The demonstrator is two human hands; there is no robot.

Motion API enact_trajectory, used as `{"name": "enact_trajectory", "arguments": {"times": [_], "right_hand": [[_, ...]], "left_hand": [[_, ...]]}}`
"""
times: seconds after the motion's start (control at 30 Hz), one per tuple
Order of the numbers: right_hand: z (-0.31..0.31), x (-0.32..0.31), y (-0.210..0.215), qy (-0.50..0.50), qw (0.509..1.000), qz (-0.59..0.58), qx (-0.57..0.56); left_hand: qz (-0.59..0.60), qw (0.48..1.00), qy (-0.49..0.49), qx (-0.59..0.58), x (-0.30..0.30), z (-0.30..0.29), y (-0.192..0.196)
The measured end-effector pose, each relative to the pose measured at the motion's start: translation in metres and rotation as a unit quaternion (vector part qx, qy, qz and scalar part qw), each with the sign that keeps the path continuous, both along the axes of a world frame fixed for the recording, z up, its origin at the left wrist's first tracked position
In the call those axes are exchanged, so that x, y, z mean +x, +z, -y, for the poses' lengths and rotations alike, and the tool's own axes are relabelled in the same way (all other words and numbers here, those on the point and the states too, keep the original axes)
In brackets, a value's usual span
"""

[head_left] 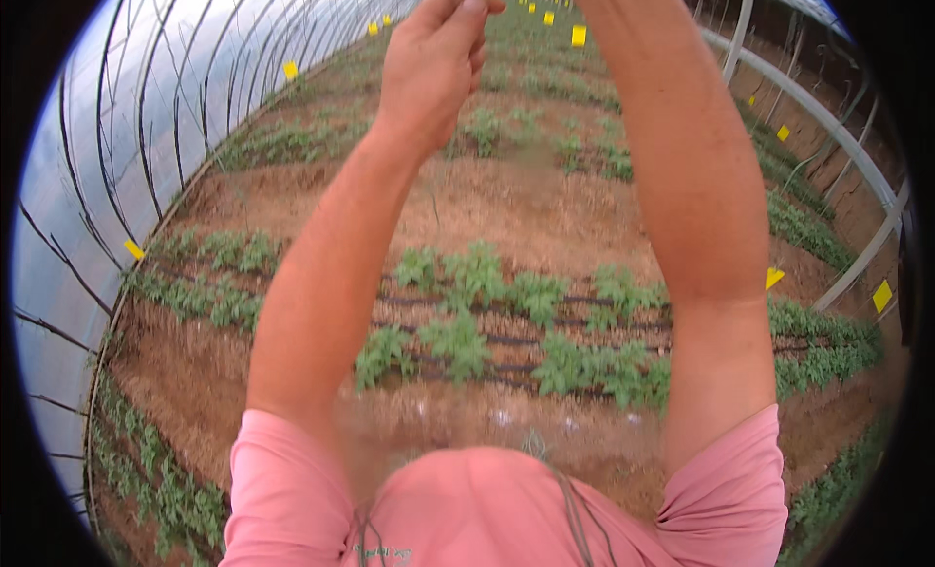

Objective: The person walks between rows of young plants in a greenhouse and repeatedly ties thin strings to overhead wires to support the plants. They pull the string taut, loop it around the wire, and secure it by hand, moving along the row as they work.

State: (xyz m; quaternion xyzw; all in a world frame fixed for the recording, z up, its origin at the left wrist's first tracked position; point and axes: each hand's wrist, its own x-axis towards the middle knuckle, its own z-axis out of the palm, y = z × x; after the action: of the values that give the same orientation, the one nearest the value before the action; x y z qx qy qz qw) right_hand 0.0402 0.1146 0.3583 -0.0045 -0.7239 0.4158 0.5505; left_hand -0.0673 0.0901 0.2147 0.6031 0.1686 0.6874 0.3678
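- I see a person in a pink shirt [467,513] with both arms raised inside a greenhouse
- Left hand [433,65]: fingers curled in, thumb against the forefinger; I cannot tell whether it grips anything
- Right hand: out of view at the top, so I cannot tell its state
- Leafy green plants [474,277]: rooted in brown soil [526,211], well below both hands
- Yellow card [579,35]: ahead, beyond the hands
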Motion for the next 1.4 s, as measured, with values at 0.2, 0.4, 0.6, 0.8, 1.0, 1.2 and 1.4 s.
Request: {"name": "enact_trajectory", "arguments": {"times": [0.2,0.4,0.6,0.8,1.0,1.2,1.4], "right_hand": [[0.018,0.006,-0.247,-0.157,0.958,0.232,-0.059],[0.045,0.036,-0.503,-0.159,0.873,0.332,-0.322],[0.05,0.079,-0.502,-0.233,0.799,0.071,-0.55],[-0.011,0.166,-0.474,-0.408,0.789,-0.137,-0.439],[-0.034,0.227,-0.431,-0.533,0.773,-0.153,-0.309],[0.026,0.169,-0.393,-0.611,0.73,-0.033,-0.303],[0.098,0.142,-0.356,-0.8,0.574,0.005,-0.174]], "left_hand": [[-0.167,0.953,0.063,-0.245,-0.047,0.044,-0.191],[-0.27,0.838,-0.047,-0.472,-0.081,0.14,-0.418],[-0.351,0.743,0.042,-0.569,-0.206,0.295,-0.548],[-0.31,0.643,0.183,-0.676,-0.361,0.425,-0.581],[-0.298,0.593,0.217,-0.716,-0.509,0.487,-0.572],[-0.282,0.587,0.271,-0.709,-0.658,0.525,-0.577],[-0.339,0.515,0.316,-0.721,-0.781,0.533,-0.643]]}}
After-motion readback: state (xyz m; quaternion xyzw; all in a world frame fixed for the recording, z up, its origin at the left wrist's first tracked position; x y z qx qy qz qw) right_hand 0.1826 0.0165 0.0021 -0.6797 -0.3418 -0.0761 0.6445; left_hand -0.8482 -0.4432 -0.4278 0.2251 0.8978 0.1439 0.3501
